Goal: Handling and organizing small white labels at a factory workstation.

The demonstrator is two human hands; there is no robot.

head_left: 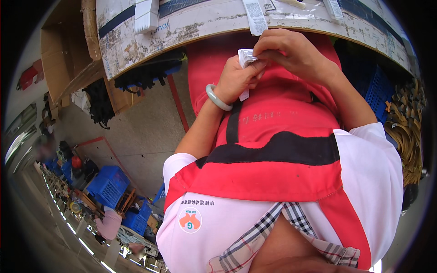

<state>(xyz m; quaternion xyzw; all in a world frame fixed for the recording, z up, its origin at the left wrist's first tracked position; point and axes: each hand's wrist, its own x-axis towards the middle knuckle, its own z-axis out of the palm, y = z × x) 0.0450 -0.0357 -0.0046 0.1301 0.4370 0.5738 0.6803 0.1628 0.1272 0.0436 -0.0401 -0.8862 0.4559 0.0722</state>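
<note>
My left hand [237,78], with a pale bangle [218,97] on its wrist, is closed around a small stack of white labels [246,55]. One end of the stack fans out above my thumb, and the other pokes out below the fingers. My right hand [291,51] is closed at the upper end of the stack, its thumb and fingertips pinching there. Both hands are in front of my red apron [273,178], just short of the table edge. A long printed white label strip [255,18] hangs over that edge beside my right fingers.
The worn white table [195,28] carries another white label stack [146,17] and a strip [334,8] at right. Cardboard boxes [68,54] stand left. Black straps [148,75] hang below the table. A blue crate [380,91] is at right; a person [108,223] is far left.
</note>
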